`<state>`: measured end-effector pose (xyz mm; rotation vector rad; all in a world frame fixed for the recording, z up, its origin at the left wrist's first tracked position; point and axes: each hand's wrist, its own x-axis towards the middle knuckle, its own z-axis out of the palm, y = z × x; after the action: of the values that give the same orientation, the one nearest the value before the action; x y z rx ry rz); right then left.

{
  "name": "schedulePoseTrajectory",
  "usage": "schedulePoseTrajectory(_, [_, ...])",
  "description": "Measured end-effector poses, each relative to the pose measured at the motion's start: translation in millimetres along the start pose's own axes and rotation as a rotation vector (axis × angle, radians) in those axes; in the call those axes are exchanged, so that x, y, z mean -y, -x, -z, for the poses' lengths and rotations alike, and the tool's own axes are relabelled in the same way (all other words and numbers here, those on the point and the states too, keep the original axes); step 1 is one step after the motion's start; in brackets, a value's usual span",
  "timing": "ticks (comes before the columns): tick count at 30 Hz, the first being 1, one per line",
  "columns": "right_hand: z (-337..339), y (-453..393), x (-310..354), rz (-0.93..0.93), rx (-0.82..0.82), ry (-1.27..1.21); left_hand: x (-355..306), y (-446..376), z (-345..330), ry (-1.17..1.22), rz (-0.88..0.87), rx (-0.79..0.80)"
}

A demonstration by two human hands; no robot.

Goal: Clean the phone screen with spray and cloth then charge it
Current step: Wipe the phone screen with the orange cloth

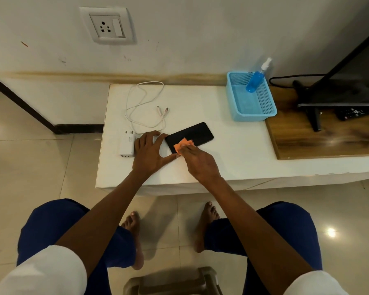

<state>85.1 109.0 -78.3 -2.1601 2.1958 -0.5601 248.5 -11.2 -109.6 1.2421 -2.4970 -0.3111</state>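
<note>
White tabletop (pixel 200 165) below a wall socket (pixel 108 26) carries it all. Leftmost, the charger adapter (pixel 127 144) and its looped cable (pixel 144 107) wait within reach, likely for charging. Just right, the left hand (pixel 150 153) spreads straight fingers against the phone (pixel 190 135), apparently bracing it flat. The right hand (pixel 197 159) pinches an orange cloth (pixel 183 144) onto the screen. Farther right, the spray bottle (pixel 256 78) leans in a blue basket (pixel 266 103).

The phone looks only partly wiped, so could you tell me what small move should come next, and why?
Probably slide the orange cloth along the phone toward its far end. The right hand presses the cloth on the near end only, the rest of the screen lies uncovered, and the left hand steadies the phone's edge.
</note>
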Motion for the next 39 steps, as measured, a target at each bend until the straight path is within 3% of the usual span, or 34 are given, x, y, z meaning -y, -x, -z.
schedulePoseTrajectory(3, [1,1,-10,0.017,-0.039,0.042,0,0,-1,-0.012,0.000,-0.012])
schedulePoseTrajectory(7, [10,3,-31,-0.091,-0.096,0.033,1,-1,-3,-0.017,0.009,-0.015])
schedulePoseTrajectory(12, [19,-5,-53,-0.247,-0.041,0.031,1,-1,-5,-0.011,0.006,-0.037])
schedulePoseTrajectory(16, [22,-16,-57,-0.244,-0.062,0.009,1,-1,-6,-0.023,-0.002,-0.039])
schedulePoseTrajectory(19, [28,-32,-60,-0.285,-0.004,-0.022,1,-1,-6,-0.031,0.000,-0.029])
schedulePoseTrajectory(22, [26,-50,-64,-0.336,0.164,-0.084,2,-2,-5,-0.022,-0.003,-0.028])
schedulePoseTrajectory(30, [6,-53,-45,-0.186,0.050,-0.070,1,-2,-4,-0.012,0.000,-0.017])
schedulePoseTrajectory(39, [-5,-51,-9,0.032,0.144,-0.080,1,0,-4,-0.002,-0.006,-0.044])
